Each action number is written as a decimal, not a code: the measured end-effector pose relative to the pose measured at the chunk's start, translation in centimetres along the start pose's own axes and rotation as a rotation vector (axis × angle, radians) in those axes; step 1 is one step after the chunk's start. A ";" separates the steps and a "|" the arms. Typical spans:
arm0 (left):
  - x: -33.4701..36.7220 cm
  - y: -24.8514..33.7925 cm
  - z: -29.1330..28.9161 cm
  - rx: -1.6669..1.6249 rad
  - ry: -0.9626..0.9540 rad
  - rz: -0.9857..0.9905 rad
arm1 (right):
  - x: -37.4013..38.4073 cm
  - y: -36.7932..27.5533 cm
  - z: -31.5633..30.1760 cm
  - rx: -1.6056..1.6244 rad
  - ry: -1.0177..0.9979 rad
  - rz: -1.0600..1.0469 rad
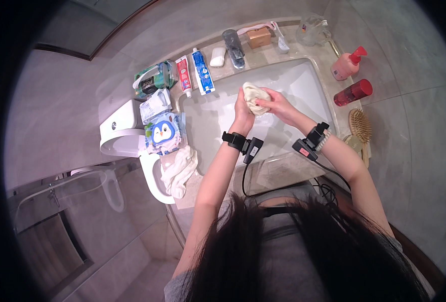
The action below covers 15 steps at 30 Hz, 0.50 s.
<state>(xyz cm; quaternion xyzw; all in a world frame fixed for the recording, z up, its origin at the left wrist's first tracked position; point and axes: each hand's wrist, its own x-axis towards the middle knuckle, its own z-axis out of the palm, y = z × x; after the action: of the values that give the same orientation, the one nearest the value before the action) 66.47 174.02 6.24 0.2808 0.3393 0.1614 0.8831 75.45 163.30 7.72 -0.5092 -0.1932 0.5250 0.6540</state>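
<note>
Over the white sink basin (213, 126), my two hands hold a bunched, wet-looking cream cloth (253, 94). My left hand (241, 111) is closed around its left side. My right hand (282, 106) grips it from the right, thumb pressed on the front. The cloth's far side and some of the fingers behind it are hidden. Each wrist wears a black strap with a small cabled box. Another crumpled off-white cloth (181, 172) lies on the counter left of the basin.
Left stand wipes packs (163, 132) and a toilet (125, 118). Along the back lie toothpaste tubes (203, 71), white soap (217, 57), a dark glossy oblong thing (233, 49) and an orange-brown box (258, 38). Right are a pink pump bottle (344, 67), a red bottle (352, 92) and a hairbrush (360, 126).
</note>
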 end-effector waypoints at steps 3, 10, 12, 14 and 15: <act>-0.9 1.4 -1.3 0.231 0.010 0.142 | -0.6 -0.4 -0.9 -0.042 0.064 -0.100; -4.0 2.5 -0.2 0.598 -0.177 -0.119 | 0.6 -0.6 -1.1 -0.044 0.152 -0.039; -4.3 2.6 0.3 0.775 -0.188 -0.034 | 1.0 -0.5 -1.1 -0.094 0.178 -0.050; -4.2 2.9 0.2 0.845 -0.168 0.067 | 1.1 -0.5 -1.3 -0.168 0.197 -0.005; -4.1 3.0 -0.1 0.833 -0.139 0.127 | 1.1 -0.6 -1.4 -0.194 0.182 0.011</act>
<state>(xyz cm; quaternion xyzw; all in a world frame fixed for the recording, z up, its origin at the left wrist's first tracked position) 63.19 174.47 10.09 0.6441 0.2973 0.0455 0.7033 77.29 163.63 7.40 -0.6166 -0.1804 0.4590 0.6137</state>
